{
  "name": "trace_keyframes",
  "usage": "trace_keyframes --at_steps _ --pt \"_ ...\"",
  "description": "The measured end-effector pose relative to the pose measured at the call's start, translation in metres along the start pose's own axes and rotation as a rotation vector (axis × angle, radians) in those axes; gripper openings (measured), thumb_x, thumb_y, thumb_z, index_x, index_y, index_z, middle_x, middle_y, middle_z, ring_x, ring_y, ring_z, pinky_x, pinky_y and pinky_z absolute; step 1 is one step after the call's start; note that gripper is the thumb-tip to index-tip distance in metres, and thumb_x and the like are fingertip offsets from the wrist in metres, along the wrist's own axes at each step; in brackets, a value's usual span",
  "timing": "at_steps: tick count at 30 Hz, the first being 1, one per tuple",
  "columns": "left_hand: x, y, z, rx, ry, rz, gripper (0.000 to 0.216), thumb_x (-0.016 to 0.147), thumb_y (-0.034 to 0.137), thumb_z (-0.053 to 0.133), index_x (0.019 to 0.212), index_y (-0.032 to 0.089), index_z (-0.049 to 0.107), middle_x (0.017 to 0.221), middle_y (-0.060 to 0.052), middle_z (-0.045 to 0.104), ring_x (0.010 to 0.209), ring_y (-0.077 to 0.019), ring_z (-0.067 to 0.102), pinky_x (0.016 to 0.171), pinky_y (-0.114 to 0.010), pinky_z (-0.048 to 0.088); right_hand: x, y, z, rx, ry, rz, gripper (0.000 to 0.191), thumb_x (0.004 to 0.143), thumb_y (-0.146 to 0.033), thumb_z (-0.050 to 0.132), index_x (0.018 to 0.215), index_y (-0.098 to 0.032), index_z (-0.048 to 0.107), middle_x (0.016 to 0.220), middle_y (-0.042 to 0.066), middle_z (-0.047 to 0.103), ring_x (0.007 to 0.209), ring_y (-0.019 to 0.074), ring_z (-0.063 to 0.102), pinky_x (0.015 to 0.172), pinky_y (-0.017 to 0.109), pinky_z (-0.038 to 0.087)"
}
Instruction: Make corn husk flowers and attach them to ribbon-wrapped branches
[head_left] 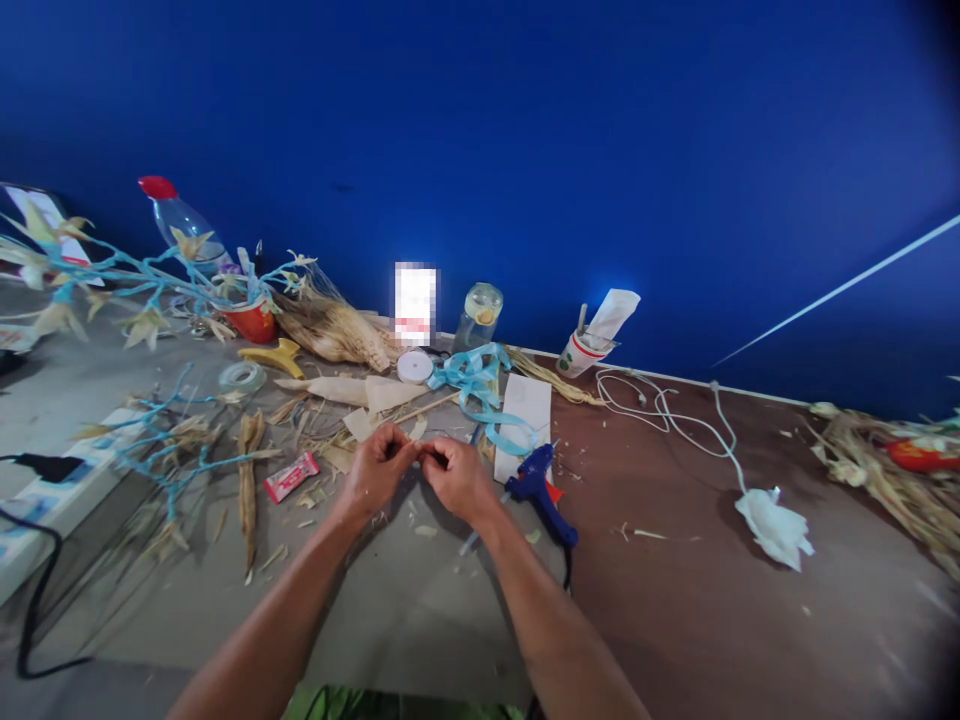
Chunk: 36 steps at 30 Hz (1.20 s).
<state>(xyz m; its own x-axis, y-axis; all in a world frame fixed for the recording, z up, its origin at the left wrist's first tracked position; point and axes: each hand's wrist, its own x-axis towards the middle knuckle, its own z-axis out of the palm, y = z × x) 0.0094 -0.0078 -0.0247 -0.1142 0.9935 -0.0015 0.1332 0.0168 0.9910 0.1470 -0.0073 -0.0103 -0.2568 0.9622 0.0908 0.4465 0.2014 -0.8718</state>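
Observation:
My left hand (381,468) and my right hand (459,478) meet above the table, fingertips pinched together. Between them shows a small pale scrap (418,428) that looks like dried corn husk, mostly hidden by the fingers. Behind the hands lie larger corn husk pieces (390,393) and curls of light blue ribbon (480,372). Just right of my right hand, a blue hot glue gun (541,495) lies on its side, partly over a white sheet (527,400). A pink-red wrapped packet (292,477) is left of my left hand.
Blue-wrapped branches with husk flowers (146,325) spread at the left, near a red cup (251,320). A power strip (71,490) stands at the left edge. Along the blue wall are a glass jar (478,318), a paper cup (581,352), a white cable (697,425) and crumpled tissue (776,528).

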Motion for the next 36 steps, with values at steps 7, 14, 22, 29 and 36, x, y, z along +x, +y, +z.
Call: trace_keyframes --at_steps 7,14,22,29,36 --pt "0.000 0.004 0.003 -0.019 -0.012 0.008 0.026 0.067 0.035 0.064 0.058 0.017 0.048 0.054 0.006 0.040 0.052 -0.0083 0.034 0.050 -0.021 0.028 -0.001 0.000 0.001 -0.105 0.031 -0.107 0.019 0.075 -0.012 0.047 0.058 -0.018 0.053 0.058 -0.001 0.054 0.056 0.0110 0.045 0.056 0.022 0.034" --pt "0.001 -0.002 0.002 -0.025 -0.005 0.049 0.025 0.068 0.034 0.065 0.060 0.016 0.049 0.058 0.005 0.042 0.056 -0.0091 0.037 0.053 -0.021 0.031 -0.001 -0.002 0.001 -0.108 0.032 -0.101 0.020 0.076 -0.012 0.047 0.058 -0.018 0.054 0.058 -0.001 0.054 0.055 0.0109 0.045 0.054 0.022 0.033" --pt "-0.002 0.005 0.001 -0.044 0.091 0.022 0.021 0.070 0.036 0.064 0.068 0.017 0.055 0.056 0.005 0.047 0.050 -0.0079 0.038 0.047 -0.020 0.030 0.000 -0.001 0.000 -0.052 0.010 -0.042 0.016 0.078 -0.015 0.051 0.068 -0.018 0.063 0.065 0.001 0.062 0.061 0.0122 0.053 0.059 0.022 0.038" --pt "0.000 -0.002 0.003 -0.035 0.095 -0.044 0.027 0.071 0.037 0.063 0.062 0.017 0.047 0.048 0.007 0.042 0.044 -0.0063 0.035 0.042 -0.019 0.025 -0.001 0.002 0.002 -0.163 0.053 -0.177 0.016 0.081 -0.016 0.049 0.070 -0.019 0.060 0.067 0.001 0.058 0.064 0.0133 0.051 0.063 0.024 0.037" --pt "0.003 -0.004 0.001 -0.077 0.011 -0.092 0.031 0.069 0.040 0.064 0.060 0.017 0.046 0.045 0.007 0.042 0.041 -0.0059 0.034 0.041 -0.019 0.024 -0.002 0.005 0.000 -0.250 0.089 -0.192 0.010 0.081 -0.017 0.051 0.075 -0.020 0.059 0.073 0.003 0.059 0.073 0.0166 0.053 0.071 0.027 0.035"
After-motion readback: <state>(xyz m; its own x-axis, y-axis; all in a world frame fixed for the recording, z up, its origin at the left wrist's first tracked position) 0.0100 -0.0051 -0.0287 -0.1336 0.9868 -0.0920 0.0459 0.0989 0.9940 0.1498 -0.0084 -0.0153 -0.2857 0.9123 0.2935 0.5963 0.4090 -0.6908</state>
